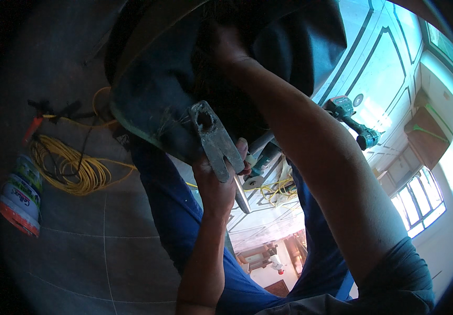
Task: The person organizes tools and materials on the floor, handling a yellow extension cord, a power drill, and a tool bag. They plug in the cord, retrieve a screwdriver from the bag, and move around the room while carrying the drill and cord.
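Note:
My left hand (pixel 209 188) is closed around a grey, worn metal tool piece (pixel 213 139) with a ragged hole at one end and a V-shaped fork at the other. A pale flat bar (pixel 242 195) sticks out below the same hand; whether it joins the forked piece I cannot tell. Above it, a large dark, floppy-walled bag or tub (pixel 153 100) lies across my lap. My right hand (pixel 229 44) reaches into its shadowed opening, so its fingers and anything in them are lost in the dark.
At the left lie a coiled yellow cable (pixel 71 165) and a white and red bucket (pixel 20 202). A green cordless drill (pixel 355 123) rests on patterned tiles at the right. An angle grinder (pixel 260 164) sits between my legs, near yellow cord (pixel 281 193). Far off, a person (pixel 277 262) stands.

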Demonstrator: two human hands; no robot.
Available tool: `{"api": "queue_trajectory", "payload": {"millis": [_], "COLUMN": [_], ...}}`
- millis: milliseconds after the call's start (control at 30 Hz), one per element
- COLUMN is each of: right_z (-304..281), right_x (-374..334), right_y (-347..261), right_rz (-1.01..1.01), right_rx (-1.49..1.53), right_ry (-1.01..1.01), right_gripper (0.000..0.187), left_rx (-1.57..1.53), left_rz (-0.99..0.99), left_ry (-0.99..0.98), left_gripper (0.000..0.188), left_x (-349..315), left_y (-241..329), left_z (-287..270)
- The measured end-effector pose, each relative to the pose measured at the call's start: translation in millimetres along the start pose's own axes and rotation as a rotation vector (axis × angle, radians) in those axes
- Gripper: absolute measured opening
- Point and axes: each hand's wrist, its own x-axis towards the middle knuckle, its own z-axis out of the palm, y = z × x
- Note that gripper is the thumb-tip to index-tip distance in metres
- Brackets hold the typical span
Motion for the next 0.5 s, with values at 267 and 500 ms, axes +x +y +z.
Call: {"api": "queue_trajectory", "payload": {"millis": [267,500], "right_z": [-46.7,-110.9], "right_x": [-15.4,-80.2], "right_y": [22.8,-14.9], "right_rz": [-0.053,0.379], "right_rx": [0.032,0.892], "right_ry": [0.017,-0.159], "right_gripper": [0.039,0.036], "left_rx": [-0.035,-0.117], "left_rz": [-0.107,-0.243], "left_ry": [-0.04,0.083], "left_gripper": [0.029,0.026], "left_x": [8.7,12.4], "left_y": [27.6,19.6], "left_z": [7.9,10.1]}}
